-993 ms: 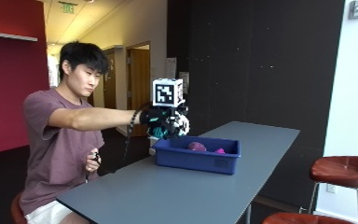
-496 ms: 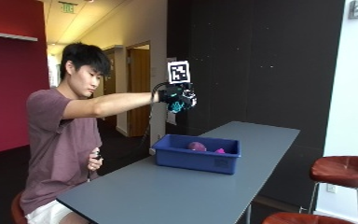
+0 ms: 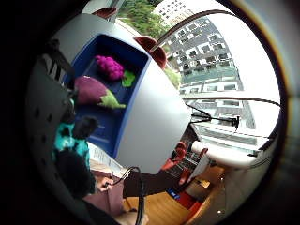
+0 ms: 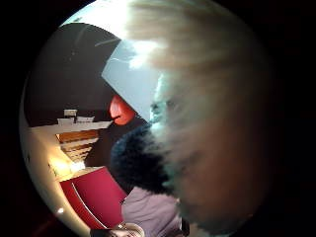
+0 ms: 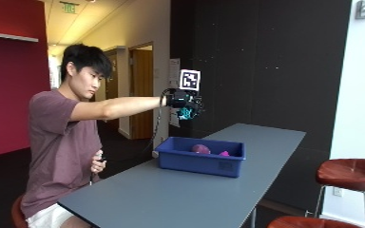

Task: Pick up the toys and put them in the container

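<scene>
The right hand (image 5: 184, 105) has risen, fingers clutching a teal toy (image 5: 186, 113); blue container (image 5: 200, 163) holds eggplant (image 3: 93, 92) and grapes (image 3: 110, 67).

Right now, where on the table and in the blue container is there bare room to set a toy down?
The grey table is bare between the blue container and the person, and beyond the container to its far end. Inside, the purple eggplant toy and the magenta grape toy crowd one end; the blue floor at the other end is free. The gloved right hand holds a teal toy above it.
</scene>
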